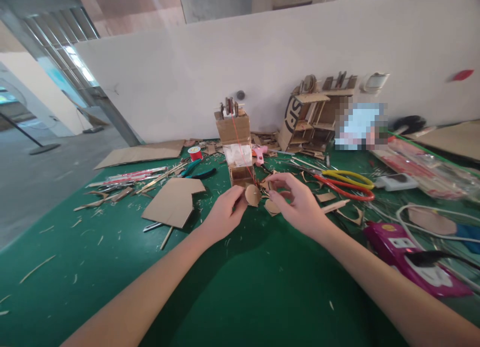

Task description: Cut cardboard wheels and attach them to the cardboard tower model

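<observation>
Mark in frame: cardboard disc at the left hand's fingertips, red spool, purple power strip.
Cardboard disc [252, 195]: head view, flat face.
Red spool [195, 156]: head view, red side.
Purple power strip [422, 273]: head view, top face.

Cannot see the foot of the cardboard tower [234, 132], hidden behind the left hand [224, 213], nor all of the cardboard disc [270, 207] partly covered by the right hand [296, 201]. Cannot make out the pixelated patch [360, 127] beyond the right hand, nor follow the plastic packaging [431, 171], farther right, past the edge.
</observation>
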{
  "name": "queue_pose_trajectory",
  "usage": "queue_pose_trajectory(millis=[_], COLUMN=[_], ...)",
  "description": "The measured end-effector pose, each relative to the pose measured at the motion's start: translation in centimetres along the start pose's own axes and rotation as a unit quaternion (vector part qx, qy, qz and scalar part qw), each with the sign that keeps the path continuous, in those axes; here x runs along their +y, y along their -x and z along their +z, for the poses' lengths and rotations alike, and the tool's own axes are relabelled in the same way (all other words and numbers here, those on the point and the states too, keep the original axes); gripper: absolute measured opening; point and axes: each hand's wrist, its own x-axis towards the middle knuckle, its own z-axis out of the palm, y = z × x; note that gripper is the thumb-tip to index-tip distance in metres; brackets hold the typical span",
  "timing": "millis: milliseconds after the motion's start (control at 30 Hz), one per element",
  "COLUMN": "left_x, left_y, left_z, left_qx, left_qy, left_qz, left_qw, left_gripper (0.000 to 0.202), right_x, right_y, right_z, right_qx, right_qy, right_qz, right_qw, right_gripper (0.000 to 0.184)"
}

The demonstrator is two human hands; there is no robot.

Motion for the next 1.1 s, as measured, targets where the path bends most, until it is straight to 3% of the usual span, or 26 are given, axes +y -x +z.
queue_pose_trajectory(millis=[133, 267, 467, 667, 867, 1100], left_x=[0.2, 0.3, 0.3, 0.1, -0.3, -0.2], left_y=[0.1, 0.1, 0.2, 0.2, 0.2, 0.3], left_z=[0.1, 0.1, 0.3, 0.2, 0.1, 0.2], left_qx=[0.004, -0.008, -0.025, -0.015, -0.018, -0.015], left_qy=[0.024, 0.038, 0.043, 0.035, 0.044, 0.111], left_qz=[-0.003, -0.003, 0.016, 0.023, 0.031, -0.007], left_qw=[1.000, 0.999, 0.999, 0.999, 0.998, 0.994], left_gripper=[0.016, 0.015, 0.015, 0.015, 0.015, 0.016], right_x=[0.3, -0.3, -0.8, -0.8, -0.6, -0.3], right_y=[0.6, 1.0, 1.0, 0.8, 0.8, 0.7], right_z=[0.5, 0.7, 0.9, 0.6, 0.6, 0.4], right_qx=[-0.075, -0.080, -0.072, -0.086, -0.114, -0.133], right_qy=[0.043, 0.093, 0.102, 0.067, 0.035, 0.041], right_qz=[-0.042, -0.098, -0.105, -0.112, -0.075, -0.081], right_qw=[0.995, 0.988, 0.987, 0.988, 0.990, 0.987], right_gripper=[0.038, 0.059, 0.045, 0.045, 0.049, 0.052])
